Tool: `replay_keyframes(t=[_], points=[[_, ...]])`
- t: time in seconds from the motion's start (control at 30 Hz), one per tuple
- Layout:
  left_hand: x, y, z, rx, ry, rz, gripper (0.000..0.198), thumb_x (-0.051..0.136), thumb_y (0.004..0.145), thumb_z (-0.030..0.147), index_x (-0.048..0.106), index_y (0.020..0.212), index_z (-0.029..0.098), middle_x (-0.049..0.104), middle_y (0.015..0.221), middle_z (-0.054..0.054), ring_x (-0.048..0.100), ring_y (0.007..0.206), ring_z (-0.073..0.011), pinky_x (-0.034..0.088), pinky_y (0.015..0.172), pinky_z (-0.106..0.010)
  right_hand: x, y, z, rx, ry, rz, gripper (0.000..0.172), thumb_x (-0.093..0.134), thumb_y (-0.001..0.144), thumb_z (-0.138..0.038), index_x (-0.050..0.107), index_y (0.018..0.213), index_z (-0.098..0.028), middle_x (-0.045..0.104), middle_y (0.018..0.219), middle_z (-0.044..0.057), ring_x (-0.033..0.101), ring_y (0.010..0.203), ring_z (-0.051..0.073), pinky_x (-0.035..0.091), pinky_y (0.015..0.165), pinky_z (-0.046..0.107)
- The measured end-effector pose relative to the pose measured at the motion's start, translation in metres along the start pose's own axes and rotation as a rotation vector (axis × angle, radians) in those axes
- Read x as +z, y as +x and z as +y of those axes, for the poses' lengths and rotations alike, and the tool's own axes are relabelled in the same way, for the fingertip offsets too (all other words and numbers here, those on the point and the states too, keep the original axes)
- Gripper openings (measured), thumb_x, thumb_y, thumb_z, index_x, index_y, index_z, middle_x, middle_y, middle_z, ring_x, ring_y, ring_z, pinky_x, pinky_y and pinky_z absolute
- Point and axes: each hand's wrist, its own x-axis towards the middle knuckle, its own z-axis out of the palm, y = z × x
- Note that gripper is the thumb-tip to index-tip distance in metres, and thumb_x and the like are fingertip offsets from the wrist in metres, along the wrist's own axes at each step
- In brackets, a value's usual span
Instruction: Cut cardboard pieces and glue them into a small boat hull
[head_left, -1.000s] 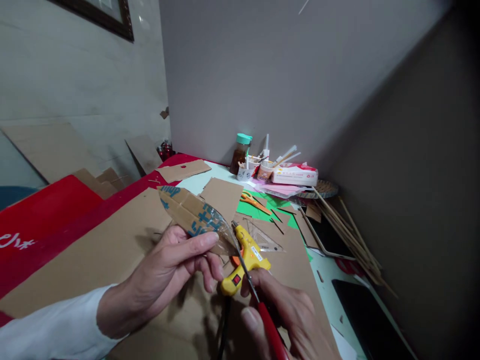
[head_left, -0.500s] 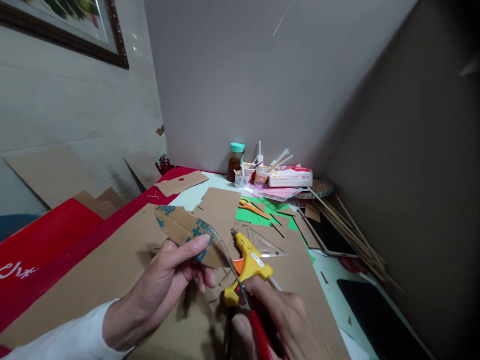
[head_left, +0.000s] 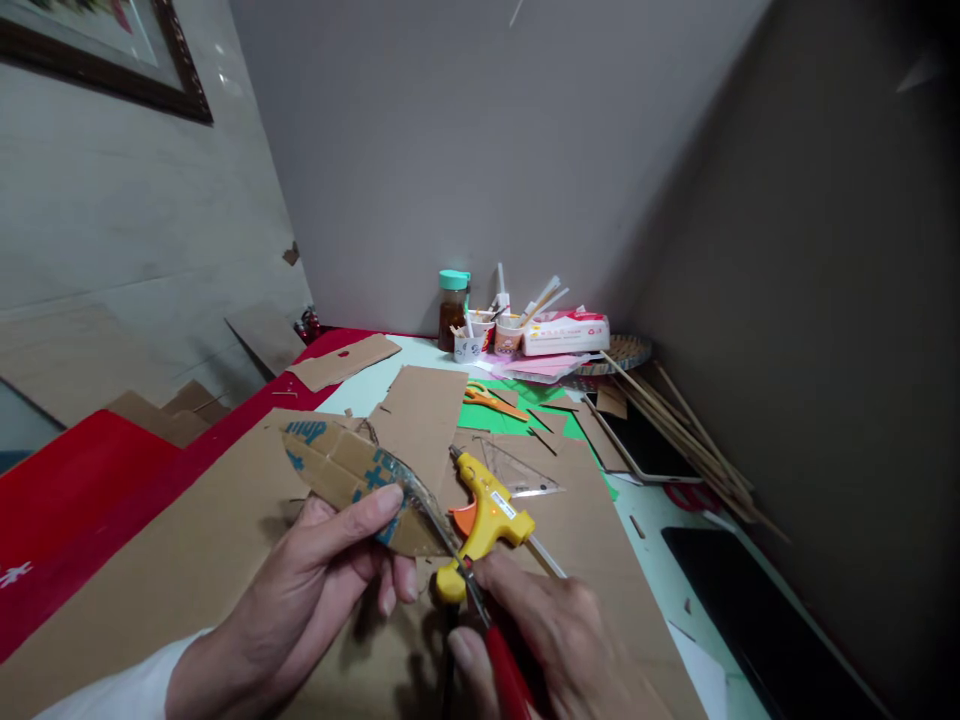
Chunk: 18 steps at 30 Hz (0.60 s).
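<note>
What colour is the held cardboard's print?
Blue print on brown cardboard; best seen in the head view.

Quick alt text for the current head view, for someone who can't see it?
The left hand holds a pointed, blue-printed cardboard piece; the right hand holds red-handled scissors at its edge. A yellow glue gun and clear set square lie on a cardboard sheet, with orange scissors, cups and a turquoise-lidded bottle farther back.

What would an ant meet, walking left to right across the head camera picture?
Red panel with white writing → blue-lettered cardboard piece → right hand → flat black slab.
</note>
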Motion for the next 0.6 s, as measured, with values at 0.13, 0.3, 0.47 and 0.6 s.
replay_keyframes(t=[0.13,0.3,0.47,0.6], points=[[0.002,0.001,-0.004,-0.001,-0.004,-0.025,0.027,0.090,0.068,0.035,0.074,0.063,0.014,0.067,0.052,-0.001,0.062,0.041,-0.0115,0.049,0.040,-0.017,-0.007,0.007,-0.007,0.069,0.003,-0.023,0.024,0.057,0.092,-0.046,0.054,0.088,-0.023,0.052,0.067,-0.004,0.045,0.055,0.013,0.032,0.052,0.023],[0.001,-0.002,-0.010,-0.012,-0.010,-0.047,0.024,0.090,0.068,0.035,0.077,0.071,0.014,0.069,0.053,-0.002,0.063,0.040,-0.0135,0.049,0.038,-0.018,-0.013,0.008,-0.014,0.121,0.077,-0.060,0.028,0.061,0.088,-0.050,0.057,0.086,-0.023,0.054,0.068,-0.003,0.046,0.058,0.013,0.035,0.054,0.023],[-0.001,-0.003,-0.011,-0.040,0.018,-0.071,0.028,0.087,0.072,0.038,0.078,0.069,0.011,0.067,0.049,-0.004,0.061,0.041,-0.0125,0.049,0.040,-0.018,-0.006,0.000,-0.007,0.160,0.057,-0.097,0.020,0.053,0.093,-0.039,0.061,0.089,-0.022,0.049,0.067,-0.003,0.039,0.054,0.013,0.031,0.051,0.024],[0.001,-0.003,-0.010,-0.014,0.043,-0.070,0.031,0.085,0.073,0.040,0.076,0.063,0.012,0.066,0.048,-0.004,0.061,0.041,-0.0119,0.047,0.040,-0.017,-0.003,0.002,-0.006,0.134,0.095,-0.087,0.029,0.051,0.095,-0.046,0.062,0.089,-0.020,0.046,0.065,-0.004,0.039,0.054,0.012,0.031,0.051,0.024]])
